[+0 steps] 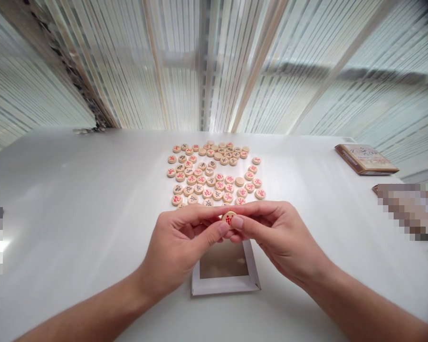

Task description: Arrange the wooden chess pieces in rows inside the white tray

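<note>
Basically, my left grip [176,247] and right grip [287,242] pinch one red-marked disc [228,218] between thumbs and fingers, probably so its face is readable. It's near the tray [226,287]; other discs [207,194] spread across the tabletop [92,199] beyond.

Bright, diffuse light, seemingly from behind the striped curtain [178,85] (rather blurry), pale glare on the table [74,190].
</note>
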A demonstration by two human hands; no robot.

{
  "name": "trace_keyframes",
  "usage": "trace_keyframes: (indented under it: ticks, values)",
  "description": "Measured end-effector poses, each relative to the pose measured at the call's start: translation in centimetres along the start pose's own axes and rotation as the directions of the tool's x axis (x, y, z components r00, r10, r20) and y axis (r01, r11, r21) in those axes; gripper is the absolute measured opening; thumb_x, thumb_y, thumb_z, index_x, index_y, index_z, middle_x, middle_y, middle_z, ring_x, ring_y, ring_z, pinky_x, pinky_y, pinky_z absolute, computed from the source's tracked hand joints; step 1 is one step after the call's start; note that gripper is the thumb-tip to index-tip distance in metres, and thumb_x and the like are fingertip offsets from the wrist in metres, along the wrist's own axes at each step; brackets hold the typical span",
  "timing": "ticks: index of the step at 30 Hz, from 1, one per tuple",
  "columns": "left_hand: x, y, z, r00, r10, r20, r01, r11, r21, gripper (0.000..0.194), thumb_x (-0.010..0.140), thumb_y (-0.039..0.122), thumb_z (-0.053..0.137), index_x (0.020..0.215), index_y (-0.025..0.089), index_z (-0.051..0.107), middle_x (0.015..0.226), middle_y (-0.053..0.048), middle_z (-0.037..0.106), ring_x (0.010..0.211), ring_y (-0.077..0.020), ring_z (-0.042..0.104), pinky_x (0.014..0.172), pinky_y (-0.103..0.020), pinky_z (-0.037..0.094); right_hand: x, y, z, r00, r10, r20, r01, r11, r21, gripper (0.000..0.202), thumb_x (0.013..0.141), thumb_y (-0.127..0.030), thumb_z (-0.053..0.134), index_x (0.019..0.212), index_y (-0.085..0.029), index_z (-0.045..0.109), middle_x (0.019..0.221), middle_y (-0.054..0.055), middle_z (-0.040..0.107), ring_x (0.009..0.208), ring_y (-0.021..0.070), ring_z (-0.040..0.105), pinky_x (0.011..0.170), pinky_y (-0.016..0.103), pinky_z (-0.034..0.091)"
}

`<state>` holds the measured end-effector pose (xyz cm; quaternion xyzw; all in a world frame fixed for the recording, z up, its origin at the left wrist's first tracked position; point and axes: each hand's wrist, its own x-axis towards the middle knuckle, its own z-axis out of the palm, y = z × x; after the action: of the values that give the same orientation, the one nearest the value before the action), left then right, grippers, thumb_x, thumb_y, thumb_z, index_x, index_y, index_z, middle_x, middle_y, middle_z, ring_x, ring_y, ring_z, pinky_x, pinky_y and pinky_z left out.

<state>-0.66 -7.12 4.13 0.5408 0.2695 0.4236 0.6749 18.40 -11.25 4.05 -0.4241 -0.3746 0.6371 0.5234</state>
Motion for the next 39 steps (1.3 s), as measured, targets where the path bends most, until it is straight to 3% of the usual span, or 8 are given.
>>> trace_keyframes:
  ticks: [6,10,13,20,26,30,35,39]
  values:
    - [0.43,0.27,0.01,0.998,0.002,-0.06,0.001,0.999,0.051,0.023,0.094,0.01,0.078,0.108,0.025,0.089,0.083,-0.001,0.086,0.074,-0.0119,0.08,0.074,-0.016,0.067,-0.13,0.12,0.11,1.0,0.013,-0.026,-0.013,1.0,-0.005,0.037,0.077,-0.025,0.098,0.112,-0.022,0.088,0.092,0.009,0.086,0.084,0.0234,0.083,0.085,0.036,0.07]
    - [0.27,0.27,0.04,0.996,0.057,-0.062,-0.047,0.988,0.145,0.024,0.093,0.009,0.077,0.107,0.024,0.089,0.083,-0.002,0.084,0.075,-0.0131,0.078,0.074,-0.019,0.067,-0.13,0.09,0.37,0.997,0.027,-0.07,-0.027,1.0,-0.009,0.032,0.069,-0.024,0.102,0.098,-0.02,0.088,0.086,0.008,0.086,0.08,0.0245,0.084,0.079,0.033,0.07]
    - [-0.04,0.23,0.13,0.994,0.097,-0.04,-0.087,0.975,0.204,0.026,0.094,0.008,0.075,0.109,0.023,0.089,0.086,-0.003,0.084,0.077,-0.0133,0.078,0.074,-0.018,0.067,-0.04,0.04,0.5,0.997,0.026,-0.072,-0.027,1.0,-0.007,0.028,0.065,-0.02,0.104,0.086,-0.02,0.086,0.077,0.004,0.083,0.072,0.0196,0.081,0.07,0.026,0.067]
    - [-0.45,-0.21,0.11,0.991,0.133,0.004,-0.13,0.965,0.228,0.032,0.093,0.007,0.077,0.117,0.027,0.086,0.1,-0.002,0.086,0.088,-0.0152,0.081,0.082,-0.021,0.067,0.14,0.5,0.41,0.996,-0.033,-0.088,0.029,0.999,-0.043,0.016,0.074,-0.026,0.1,0.082,-0.022,0.087,0.075,0.003,0.081,0.069,0.0156,0.074,0.064,0.024,0.06]
    - [-0.17,0.28,0.13,0.995,0.057,-0.077,-0.041,0.98,0.192,0.017,0.091,0.013,0.082,0.104,0.022,0.089,0.09,-0.003,0.086,0.079,-0.0144,0.081,0.075,-0.018,0.067,0.21,0.4,0.3,0.999,-0.008,-0.047,0.005,0.998,-0.068,0.017,0.08,-0.033,0.096,0.092,-0.022,0.09,0.073,0.004,0.078,0.07,0.0162,0.07,0.067,0.028,0.058]
    - [0.13,0.43,-0.13,0.997,-0.036,-0.069,0.044,0.993,0.113,0.017,0.097,0.018,0.077,0.109,0.02,0.089,0.089,-0.005,0.087,0.077,-0.0152,0.081,0.076,-0.02,0.068,0.25,-0.01,0.56,1.0,0.008,-0.024,-0.009,1.0,-0.026,0.022,0.082,-0.033,0.094,0.101,-0.024,0.09,0.079,0.005,0.081,0.076,0.0176,0.072,0.077,0.031,0.062]
    - [0.27,0.07,-0.48,0.995,-0.081,-0.065,0.084,0.996,0.044,0.021,0.095,0.02,0.08,0.114,0.021,0.088,0.095,-0.006,0.087,0.08,-0.0167,0.082,0.079,-0.023,0.069,0.38,0.04,0.67,0.996,0.068,-0.059,-0.066,0.998,0.024,0.038,0.07,-0.029,0.101,0.105,-0.023,0.089,0.088,0.006,0.084,0.085,0.0226,0.078,0.087,0.039,0.065]
    - [0.19,-0.04,-0.59,0.99,-0.115,-0.077,0.115,0.993,0.0,0.024,0.088,0.02,0.087,0.112,0.02,0.088,0.092,-0.007,0.087,0.081,-0.0196,0.083,0.079,-0.026,0.071,0.41,0.2,0.58,0.99,0.068,-0.123,-0.063,0.997,0.045,0.044,0.064,-0.028,0.104,0.104,-0.023,0.088,0.084,0.004,0.083,0.079,0.0229,0.08,0.083,0.038,0.066]
